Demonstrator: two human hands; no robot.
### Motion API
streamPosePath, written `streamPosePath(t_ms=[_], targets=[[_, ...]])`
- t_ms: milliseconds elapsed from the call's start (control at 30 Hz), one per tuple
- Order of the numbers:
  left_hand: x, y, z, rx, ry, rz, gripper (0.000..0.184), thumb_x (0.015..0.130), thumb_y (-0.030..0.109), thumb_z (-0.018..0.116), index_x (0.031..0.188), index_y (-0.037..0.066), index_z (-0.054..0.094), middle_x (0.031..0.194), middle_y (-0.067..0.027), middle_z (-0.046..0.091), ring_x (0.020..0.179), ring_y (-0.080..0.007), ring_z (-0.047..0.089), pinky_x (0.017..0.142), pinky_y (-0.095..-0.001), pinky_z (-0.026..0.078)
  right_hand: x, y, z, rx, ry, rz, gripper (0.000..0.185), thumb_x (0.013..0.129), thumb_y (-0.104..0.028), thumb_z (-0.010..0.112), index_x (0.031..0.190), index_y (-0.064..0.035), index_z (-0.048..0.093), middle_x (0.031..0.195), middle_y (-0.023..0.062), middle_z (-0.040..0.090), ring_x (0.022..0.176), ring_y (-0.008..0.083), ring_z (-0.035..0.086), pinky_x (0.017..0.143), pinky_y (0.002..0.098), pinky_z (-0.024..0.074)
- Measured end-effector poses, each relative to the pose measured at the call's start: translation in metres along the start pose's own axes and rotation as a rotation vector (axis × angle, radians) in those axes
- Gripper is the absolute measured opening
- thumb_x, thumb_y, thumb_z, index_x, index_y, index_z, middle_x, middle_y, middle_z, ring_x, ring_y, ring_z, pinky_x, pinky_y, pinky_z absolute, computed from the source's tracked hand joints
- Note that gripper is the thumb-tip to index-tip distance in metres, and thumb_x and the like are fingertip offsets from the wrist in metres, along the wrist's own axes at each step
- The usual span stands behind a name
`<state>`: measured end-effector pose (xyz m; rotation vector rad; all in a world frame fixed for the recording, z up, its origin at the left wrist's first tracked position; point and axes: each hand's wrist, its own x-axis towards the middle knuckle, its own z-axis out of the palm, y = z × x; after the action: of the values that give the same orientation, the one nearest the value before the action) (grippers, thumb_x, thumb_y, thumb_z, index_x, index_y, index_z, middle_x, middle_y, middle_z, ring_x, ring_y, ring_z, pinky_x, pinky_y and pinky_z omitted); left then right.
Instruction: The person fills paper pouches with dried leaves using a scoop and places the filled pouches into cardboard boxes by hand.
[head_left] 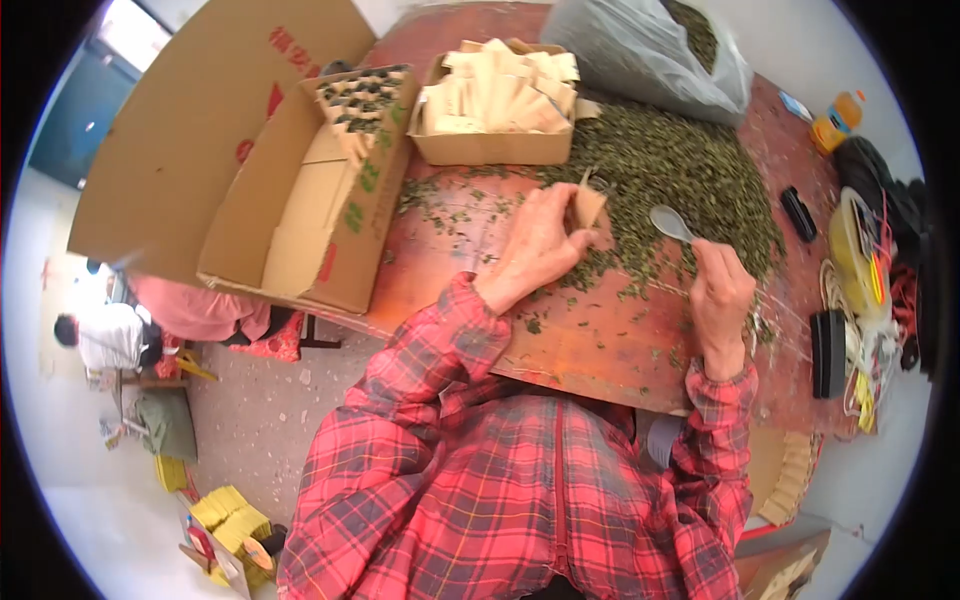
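Note:
Between the thumb and fingers of my left hand [540,242] is a small brown paper bag [588,206], held at the near left edge of a heap of dried green leaves [690,165]. My right hand [722,290] is closed around the handle of a spoon [671,222]. The spoon's pale bowl is over the leaves, to the right of the bag; I cannot tell whether any leaf lies in it. Loose bits of leaf are scattered on the reddish tabletop [570,340] around both hands.
Flat paper bags fill a small carton [490,148] behind my left hand. Further left stands a long cardboard box [372,240] with filled bags at its far end. A plastic sack of leaves [640,60] rests behind the heap. An orange bottle [838,122] stands at right.

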<state>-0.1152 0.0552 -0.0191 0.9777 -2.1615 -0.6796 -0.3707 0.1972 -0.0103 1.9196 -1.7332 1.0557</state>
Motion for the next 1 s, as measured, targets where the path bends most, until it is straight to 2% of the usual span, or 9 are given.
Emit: streamPosePath(t_ms=[67, 333, 467, 500, 600, 667, 700, 900, 1000], targets=[[0.001, -0.003, -0.001, -0.047, -0.083, -0.050, 0.062, 0.083, 0.022, 0.087, 0.134, -0.005, 0.065, 0.116, -0.0239, 0.075, 0.104, -0.0380, 0.072, 0.093, -0.0470, 0.058, -0.002, 0.002, 0.003, 0.015, 0.004, 0.010, 0.035, 0.080, 0.015, 0.066, 0.109, -0.0025, 0.073, 0.097, 0.0138, 0.073, 0.084, 0.0350, 0.073, 0.069, 0.0436, 0.0590], [-0.008, 0.026, -0.041, -0.251, -0.110, -0.123, 0.052, 0.086, 0.016, 0.086, 0.130, -0.003, 0.066, 0.114, -0.0183, 0.076, 0.097, -0.0284, 0.076, 0.087, -0.0394, 0.060, -0.009, 0.007, 0.005, 0.067, 0.036, 0.047, 0.024, 0.090, 0.013, 0.070, 0.110, -0.0001, 0.073, 0.093, 0.0157, 0.072, 0.080, 0.0336, 0.072, 0.068, 0.0409, 0.0560], [-0.020, 0.050, -0.091, -0.283, -0.178, -0.235, 0.051, 0.087, 0.015, 0.087, 0.131, -0.001, 0.066, 0.110, -0.0118, 0.076, 0.097, -0.0187, 0.074, 0.087, -0.0352, 0.060, -0.012, 0.010, 0.004, 0.090, 0.026, 0.055, 0.022, 0.093, 0.013, 0.068, 0.112, 0.0006, 0.073, 0.092, 0.0150, 0.071, 0.076, 0.0295, 0.071, 0.066, 0.0380, 0.0543], [-0.024, 0.048, -0.101, -0.330, -0.146, -0.240, 0.046, 0.085, 0.012, 0.087, 0.124, -0.002, 0.067, 0.103, -0.0113, 0.075, 0.094, -0.0179, 0.074, 0.086, -0.0346, 0.061, -0.013, 0.010, 0.004, 0.098, 0.021, 0.065, 0.022, 0.094, 0.012, 0.068, 0.112, 0.0005, 0.073, 0.092, 0.0147, 0.071, 0.075, 0.0287, 0.070, 0.065, 0.0377, 0.0540], [-0.035, 0.052, -0.145, -0.311, -0.131, -0.243, 0.042, 0.086, 0.010, 0.089, 0.119, -0.001, 0.066, 0.104, -0.0087, 0.074, 0.094, -0.0147, 0.072, 0.086, -0.0326, 0.061, -0.013, 0.010, 0.003, 0.123, 0.033, 0.082, 0.021, 0.096, 0.011, 0.068, 0.112, 0.0003, 0.073, 0.091, 0.0135, 0.070, 0.073, 0.0258, 0.069, 0.064, 0.0365, 0.0532], [-0.039, 0.042, -0.172, -0.341, -0.070, -0.227, 0.040, 0.086, 0.009, 0.089, 0.116, 0.000, 0.066, 0.104, -0.0056, 0.072, 0.095, -0.0126, 0.070, 0.087, -0.0315, 0.060, -0.014, 0.010, 0.003, 0.135, 0.034, 0.101, 0.021, 0.093, 0.012, 0.070, 0.111, 0.0005, 0.074, 0.092, 0.0151, 0.071, 0.075, 0.0301, 0.071, 0.065, 0.0384, 0.0537], [-0.040, 0.038, -0.191, -0.356, -0.130, -0.312, 0.062, 0.090, 0.006, 0.084, 0.146, -0.004, 0.059, 0.136, -0.0081, 0.068, 0.118, -0.0166, 0.068, 0.107, -0.0349, 0.055, -0.015, 0.010, 0.003, 0.140, 0.035, 0.111, 0.022, 0.092, 0.013, 0.071, 0.110, 0.0007, 0.074, 0.092, 0.0158, 0.072, 0.076, 0.0323, 0.071, 0.065, 0.0393, 0.0539], [-0.014, -0.014, -0.277, -0.238, -0.011, -0.388, 0.050, 0.092, 0.007, 0.082, 0.137, -0.002, 0.063, 0.127, -0.0069, 0.071, 0.114, -0.0149, 0.067, 0.099, -0.0323, 0.055, -0.015, 0.007, 0.003, 0.138, -0.003, 0.147, 0.019, 0.094, 0.012, 0.071, 0.110, 0.0015, 0.074, 0.092, 0.0166, 0.073, 0.078, 0.0336, 0.072, 0.066, 0.0398, 0.0542], [0.003, -0.065, -0.305, -0.136, 0.043, -0.496, 0.041, 0.093, 0.013, 0.083, 0.128, -0.002, 0.068, 0.112, -0.0079, 0.074, 0.100, -0.0161, 0.070, 0.089, -0.0337, 0.059, -0.014, 0.005, 0.002, 0.134, -0.010, 0.158, 0.019, 0.094, 0.011, 0.071, 0.110, 0.0014, 0.074, 0.092, 0.0167, 0.073, 0.078, 0.0342, 0.072, 0.066, 0.0399, 0.0541]])
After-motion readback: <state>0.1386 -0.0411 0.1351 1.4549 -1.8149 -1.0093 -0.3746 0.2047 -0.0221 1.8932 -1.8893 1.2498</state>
